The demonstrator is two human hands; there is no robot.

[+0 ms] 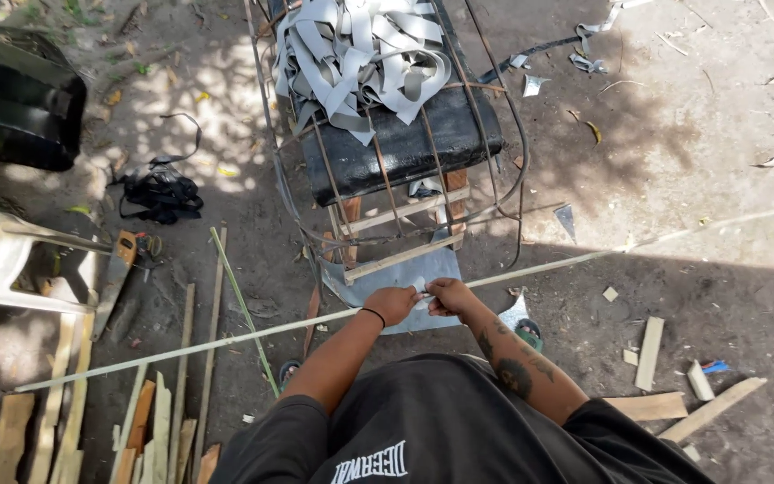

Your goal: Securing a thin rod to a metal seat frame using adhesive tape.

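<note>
Hands, two, bare, meeting at the lower centre of the frame over a long pale cane [584, 256] that runs from the lower left edge up to the right edge. Left hand [391, 304], black band at the wrist, its grip closed around the cane. Right hand [448, 296], tattooed forearm, its grip pinched together on a small pale scrap at the same spot; whether that scrap is a strip end or part of the cane cannot be told.

Grey sheet [387, 278], flat on the dirt ground [692, 134], directly beyond the hands and partly under them.

Stool, wooden [400, 220], upper centre, topped with a black cushion [405, 143] and enclosed by a rusty wire frame [494, 108]. Heap of grey flat strips [360, 54] piled on the cushion's far end.

Offcuts of grey strip [584, 54], scattered at the upper right.

Plastic chair, white [2, 260], left edge. Saw [116, 278] lying just beside it. Tangle of black strap [161, 193] above the saw. Dark container [11, 99], upper left corner.

Wooden slats [73, 412], many, laid at the lower left; further wood pieces [674, 394] at the lower right.
</note>
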